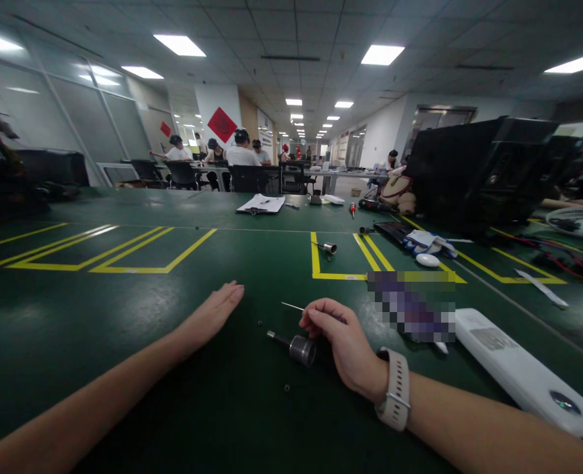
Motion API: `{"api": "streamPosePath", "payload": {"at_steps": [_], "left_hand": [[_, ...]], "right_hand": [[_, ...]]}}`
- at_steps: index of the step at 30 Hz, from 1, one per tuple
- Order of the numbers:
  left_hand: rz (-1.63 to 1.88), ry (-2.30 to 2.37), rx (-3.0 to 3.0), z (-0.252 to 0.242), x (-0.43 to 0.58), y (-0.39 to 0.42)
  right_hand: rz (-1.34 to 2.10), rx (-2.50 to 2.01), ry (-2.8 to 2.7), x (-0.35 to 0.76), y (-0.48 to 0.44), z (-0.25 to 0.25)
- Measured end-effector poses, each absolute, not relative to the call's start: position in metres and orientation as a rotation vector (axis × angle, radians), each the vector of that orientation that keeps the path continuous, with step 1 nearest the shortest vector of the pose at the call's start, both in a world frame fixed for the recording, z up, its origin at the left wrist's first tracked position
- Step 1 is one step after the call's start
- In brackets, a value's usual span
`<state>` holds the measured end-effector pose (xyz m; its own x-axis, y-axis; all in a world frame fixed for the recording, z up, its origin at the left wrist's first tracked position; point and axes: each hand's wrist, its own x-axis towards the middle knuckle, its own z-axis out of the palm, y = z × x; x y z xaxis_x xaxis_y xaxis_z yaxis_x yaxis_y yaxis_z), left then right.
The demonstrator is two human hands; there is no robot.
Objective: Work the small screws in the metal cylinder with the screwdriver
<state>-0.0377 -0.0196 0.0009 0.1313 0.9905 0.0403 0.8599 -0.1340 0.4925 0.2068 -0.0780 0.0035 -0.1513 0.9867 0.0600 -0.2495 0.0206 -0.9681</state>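
My right hand is closed around a thin screwdriver, its slim metal shaft pointing left and a bit of dark handle showing behind the fingers. Just below those fingers a metal cylinder with a narrow shaft lies on the green table, its shaft end towards the left. Two small dark parts rest nearby: a tiny one left of the shaft and a nut-like one in front. My left hand lies stretched out flat at the table, holding nothing, left of the cylinder and apart from it.
Yellow tape marks boxes on the table; a similar metal part sits in one. To the right are a long white device, a white oval object, gloves and a black case. A clipboard lies farther back. People sit beyond.
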Motion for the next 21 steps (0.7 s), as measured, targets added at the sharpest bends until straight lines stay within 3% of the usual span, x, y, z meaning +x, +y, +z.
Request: {"api": "streamPosePath", "payload": {"at_steps": [5,10,15,21], "left_hand": [[0.518,1.374,1.965,0.019,0.011,-0.066],[0.579,1.242,1.962,0.031,0.016,-0.076],[0.645,1.206,2.293,0.028,0.018,-0.084],[0.425,0.986,2.649,0.027,0.037,-0.099]], "right_hand": [[1.387,-0.912,-1.142,0.206,-0.078,0.006],[1.387,-0.909,-1.163,0.206,-0.078,0.003],[1.336,-0.908,-1.149,0.206,-0.077,0.000],[1.333,-0.931,-1.101,0.205,-0.078,0.002]]}}
